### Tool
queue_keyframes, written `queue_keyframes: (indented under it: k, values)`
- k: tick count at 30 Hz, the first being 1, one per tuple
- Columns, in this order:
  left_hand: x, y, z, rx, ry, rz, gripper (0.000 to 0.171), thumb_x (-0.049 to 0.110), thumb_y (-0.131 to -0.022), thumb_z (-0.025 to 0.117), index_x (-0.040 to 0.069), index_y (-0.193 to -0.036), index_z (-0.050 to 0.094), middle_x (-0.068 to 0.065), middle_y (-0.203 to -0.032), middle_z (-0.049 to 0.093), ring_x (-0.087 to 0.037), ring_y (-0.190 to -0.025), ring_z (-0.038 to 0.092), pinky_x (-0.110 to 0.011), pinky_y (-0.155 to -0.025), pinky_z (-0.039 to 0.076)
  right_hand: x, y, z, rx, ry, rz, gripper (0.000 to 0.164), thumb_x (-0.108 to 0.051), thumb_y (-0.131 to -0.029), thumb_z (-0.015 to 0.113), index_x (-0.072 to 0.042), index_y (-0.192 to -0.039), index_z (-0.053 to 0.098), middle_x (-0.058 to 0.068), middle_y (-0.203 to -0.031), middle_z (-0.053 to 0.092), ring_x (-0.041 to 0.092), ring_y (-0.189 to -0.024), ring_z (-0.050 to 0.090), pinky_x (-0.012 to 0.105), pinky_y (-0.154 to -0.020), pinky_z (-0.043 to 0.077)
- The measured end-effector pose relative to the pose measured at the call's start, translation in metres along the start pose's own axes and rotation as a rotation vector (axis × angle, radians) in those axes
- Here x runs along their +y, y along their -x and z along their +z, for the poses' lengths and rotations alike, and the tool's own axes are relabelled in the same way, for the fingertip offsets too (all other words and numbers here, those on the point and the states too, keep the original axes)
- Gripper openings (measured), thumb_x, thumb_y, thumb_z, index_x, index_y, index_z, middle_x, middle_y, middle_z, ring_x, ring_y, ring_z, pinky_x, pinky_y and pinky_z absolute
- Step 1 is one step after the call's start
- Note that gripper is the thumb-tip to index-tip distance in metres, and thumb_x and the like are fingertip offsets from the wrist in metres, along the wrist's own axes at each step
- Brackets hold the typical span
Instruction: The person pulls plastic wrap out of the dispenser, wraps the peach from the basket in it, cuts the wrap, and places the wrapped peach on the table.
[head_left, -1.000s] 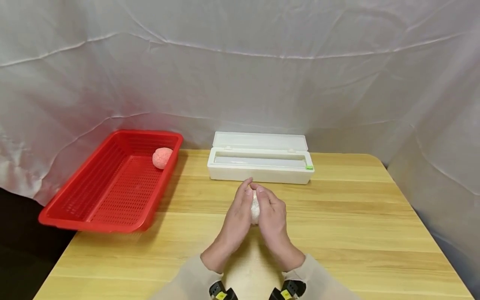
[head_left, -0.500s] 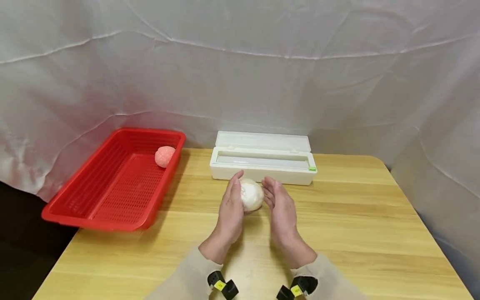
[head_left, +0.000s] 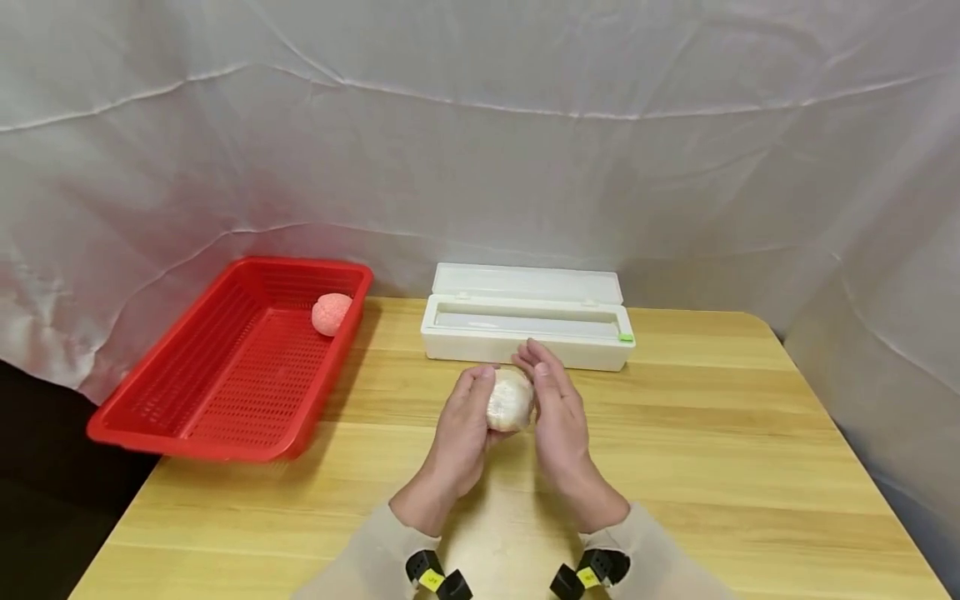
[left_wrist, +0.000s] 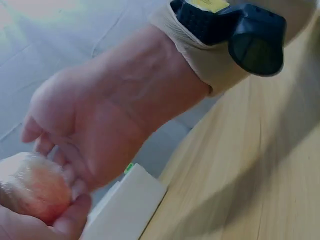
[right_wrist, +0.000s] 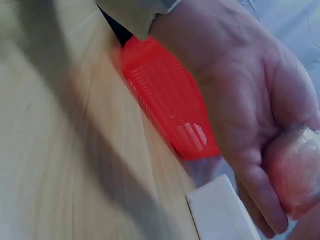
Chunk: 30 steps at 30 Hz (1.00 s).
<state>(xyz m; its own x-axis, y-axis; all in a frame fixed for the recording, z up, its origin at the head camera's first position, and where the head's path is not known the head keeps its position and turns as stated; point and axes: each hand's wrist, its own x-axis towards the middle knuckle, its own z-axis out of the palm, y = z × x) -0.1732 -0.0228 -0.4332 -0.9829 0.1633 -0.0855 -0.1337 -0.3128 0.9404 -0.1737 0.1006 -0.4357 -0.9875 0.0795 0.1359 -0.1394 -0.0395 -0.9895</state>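
A rounded, fruit-like ball [head_left: 510, 401] wrapped in clear cling film is held over the table [head_left: 675, 467]. It looks pale in the head view, while both wrist views show reddish-orange under the film. My left hand [head_left: 455, 433] grips it from the left, thumb on the near top side and fingers reaching underneath. On the other side is my right hand [head_left: 561, 425], its fingers fairly straight and the palm turned toward the ball. The left wrist view has the ball [left_wrist: 37, 187] in front of the right hand's palm [left_wrist: 95, 120].
Behind the hands stands a white cling film dispenser box [head_left: 525, 348], lid raised and a green cutter slide [head_left: 626, 337] at its right end. A red plastic basket [head_left: 300, 400] at the left holds a pink textured ball [head_left: 331, 314]. A grey curtain [head_left: 480, 183] hangs behind.
Both hands were pressed together around the ball, then parted. The ball has turned and shifted slightly right, with the left hand now gripping it and the right hand back close beside it.
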Motion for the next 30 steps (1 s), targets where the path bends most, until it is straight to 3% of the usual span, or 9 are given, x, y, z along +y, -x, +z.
queue_keyframes:
  k: [3, 8, 10, 13, 19, 23, 26, 28, 30]
  values:
    - [-0.001, 0.002, 0.000, 0.026, -0.059, 0.064, 0.046, 0.045, -0.114, 0.041, 0.009, -0.141, 0.048, -0.011, -0.133, 0.056, -0.022, -0.118, 0.059, -0.033, -0.097, 0.049, 0.000, 0.002, 0.003, 0.021, 0.028, 0.022, 0.049, -0.030, -0.116, 0.033, -0.007, -0.155, 0.049, 0.013, -0.158, 0.052, 0.027, -0.151, 0.043, 0.047, -0.129, 0.027]
    - [0.000, 0.008, 0.004, 0.041, -0.369, 0.221, 0.045, 0.044, -0.115, 0.034, 0.015, -0.145, 0.052, -0.008, -0.152, 0.053, -0.027, -0.148, 0.043, -0.051, -0.122, 0.032, 0.001, 0.003, 0.009, 0.056, 0.083, -0.025, 0.044, -0.030, -0.115, 0.038, -0.007, -0.146, 0.060, 0.009, -0.153, 0.058, 0.025, -0.149, 0.045, 0.049, -0.126, 0.030]
    - [0.000, 0.009, 0.007, 0.045, -0.480, 0.277, 0.046, 0.044, -0.115, 0.033, 0.015, -0.146, 0.051, -0.008, -0.153, 0.053, -0.027, -0.147, 0.045, -0.055, -0.121, 0.034, 0.000, 0.003, 0.011, 0.093, 0.090, -0.057, 0.040, -0.030, -0.114, 0.043, -0.008, -0.140, 0.064, 0.008, -0.148, 0.062, 0.023, -0.144, 0.049, 0.049, -0.123, 0.033]
    - [0.001, 0.010, 0.009, 0.065, -0.575, 0.318, 0.045, 0.046, -0.115, 0.036, 0.015, -0.146, 0.050, -0.009, -0.148, 0.057, -0.027, -0.135, 0.055, -0.054, -0.114, 0.043, -0.002, 0.005, 0.015, 0.155, 0.123, -0.105, 0.036, -0.029, -0.113, 0.047, -0.009, -0.132, 0.069, 0.007, -0.138, 0.068, 0.021, -0.133, 0.057, 0.046, -0.114, 0.042]
    - [-0.002, 0.007, 0.012, 0.129, -0.663, 0.364, 0.045, 0.046, -0.115, 0.036, 0.013, -0.139, 0.056, -0.010, -0.125, 0.068, -0.023, -0.107, 0.062, -0.046, -0.097, 0.051, -0.002, 0.010, 0.022, 0.280, 0.204, -0.195, 0.037, -0.026, -0.114, 0.043, -0.005, -0.122, 0.072, 0.011, -0.108, 0.073, 0.019, -0.099, 0.062, 0.031, -0.089, 0.050]
    - [-0.002, 0.006, 0.011, 0.135, -0.625, 0.322, 0.046, 0.047, -0.114, 0.036, 0.014, -0.137, 0.058, -0.011, -0.107, 0.068, -0.019, -0.092, 0.062, -0.038, -0.084, 0.054, -0.003, 0.007, 0.017, 0.253, 0.202, -0.140, 0.043, -0.032, -0.115, 0.041, -0.006, -0.125, 0.073, 0.012, -0.111, 0.075, 0.014, -0.100, 0.063, 0.023, -0.085, 0.051]
    - [0.001, 0.003, 0.011, 0.079, -0.419, 0.241, 0.050, 0.050, -0.114, 0.036, 0.009, -0.137, 0.056, -0.015, -0.107, 0.064, -0.018, -0.088, 0.064, -0.035, -0.077, 0.060, -0.003, 0.003, 0.008, 0.178, 0.135, -0.096, 0.048, -0.037, -0.115, 0.037, -0.007, -0.138, 0.067, 0.011, -0.131, 0.073, 0.015, -0.118, 0.065, 0.019, -0.092, 0.051]
    - [0.002, 0.002, 0.011, 0.053, -0.276, 0.196, 0.053, 0.050, -0.114, 0.036, 0.006, -0.136, 0.054, -0.016, -0.114, 0.061, -0.018, -0.093, 0.064, -0.035, -0.078, 0.062, -0.003, 0.003, 0.005, 0.120, 0.126, -0.111, 0.046, -0.033, -0.114, 0.039, -0.008, -0.146, 0.060, 0.012, -0.140, 0.068, 0.018, -0.125, 0.062, 0.018, -0.097, 0.049]
    - [0.003, 0.002, 0.012, 0.030, -0.195, 0.170, 0.054, 0.049, -0.114, 0.036, 0.002, -0.135, 0.053, -0.017, -0.116, 0.059, -0.019, -0.094, 0.064, -0.035, -0.078, 0.062, 0.002, 0.004, 0.004, 0.076, 0.165, -0.188, 0.044, -0.026, -0.113, 0.044, -0.007, -0.151, 0.053, 0.017, -0.139, 0.065, 0.024, -0.121, 0.062, 0.022, -0.095, 0.050]
